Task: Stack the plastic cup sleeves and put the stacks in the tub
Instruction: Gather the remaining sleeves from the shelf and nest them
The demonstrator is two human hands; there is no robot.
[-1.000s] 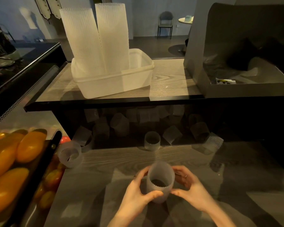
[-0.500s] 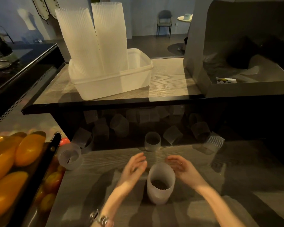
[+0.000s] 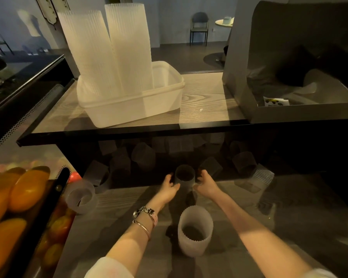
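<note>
Nearest, one short stack of cup sleeves [image 3: 195, 230] upright on the wooden counter [image 3: 289, 227], between two outstretched forearms. Further out, left hand [image 3: 169, 189] and right hand [image 3: 206, 184] cupped on either side of one upright sleeve [image 3: 184, 176] at the shadowed edge under the shelf, fingers curled against its wall; whether truly gripping or only touching, cannot tell. Off to the left, one more sleeve [image 3: 81, 197] lying on its side beside a tray of orange and red fruit [image 3: 18, 197]. Behind the hands, a dim jumble of loose sleeves [image 3: 143, 157] under the shelf, too dark to count. Up top on the shelf [image 3: 205, 105], one translucent tub [image 3: 133, 103] holding two tall sleeve stacks [image 3: 107, 55], leaning side by side in its left part. Right of it, one open grey box [image 3: 289, 113].
</note>
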